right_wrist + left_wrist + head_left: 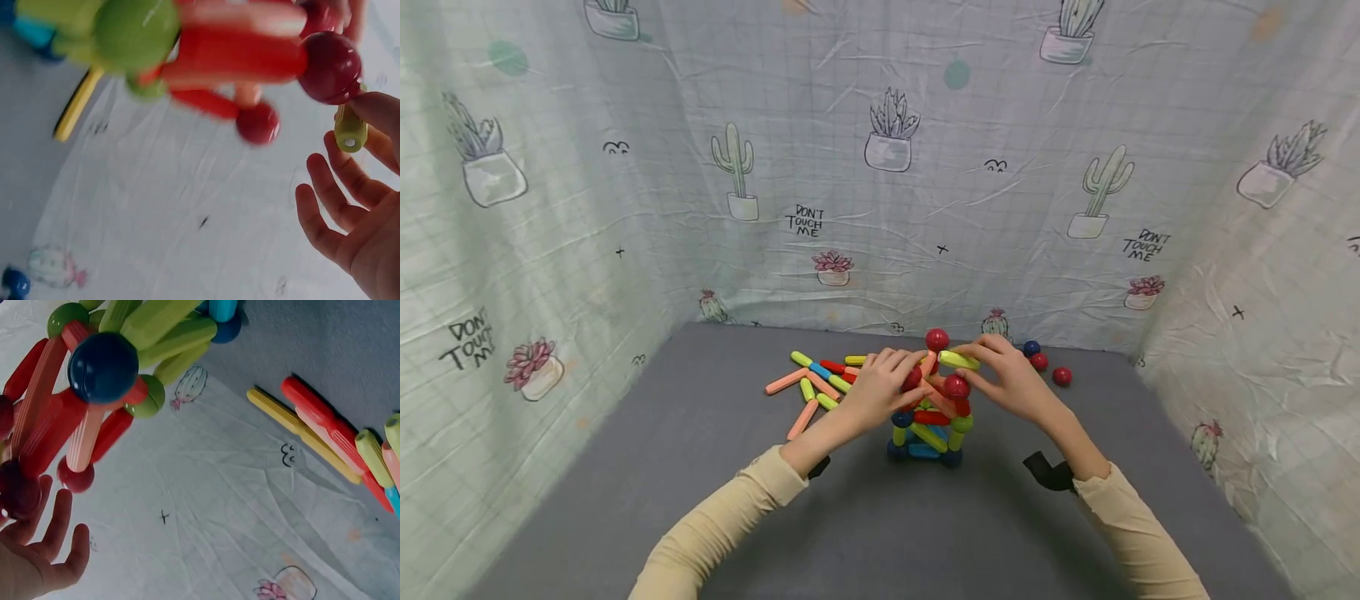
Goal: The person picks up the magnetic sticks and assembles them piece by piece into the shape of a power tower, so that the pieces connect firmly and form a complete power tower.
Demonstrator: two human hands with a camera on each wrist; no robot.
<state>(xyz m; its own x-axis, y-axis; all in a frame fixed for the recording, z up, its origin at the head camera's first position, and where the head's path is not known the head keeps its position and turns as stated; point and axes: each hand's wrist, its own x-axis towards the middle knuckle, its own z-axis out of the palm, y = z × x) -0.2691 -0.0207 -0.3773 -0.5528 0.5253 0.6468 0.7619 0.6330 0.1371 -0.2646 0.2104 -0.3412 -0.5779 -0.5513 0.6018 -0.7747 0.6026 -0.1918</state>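
Note:
A tower of magnetic rods and balls stands on the grey table, with dark blue balls (pixel 952 458) at its foot, green balls (pixel 136 31) midway and red balls on top. My left hand (pixel 880 387) holds a red ball (pixel 912 377) at the tower's upper left between thumb and fingers. Between the thumb and fingers of my right hand (pixel 1011 382) is a yellow-green rod (pixel 958 360), held just above the front right red ball (pixel 957 386). In the right wrist view the rod's end (pixel 350 140) shows a pale round tip; whether its far end touches a ball is hidden.
Loose rods (pixel 803 419) in orange, green, blue, red and yellow lie left of the tower. Behind the right hand are a loose blue ball (pixel 1032 347) and two red balls (pixel 1062 376). A patterned cloth (pixel 940 208) hangs around the table's back and sides.

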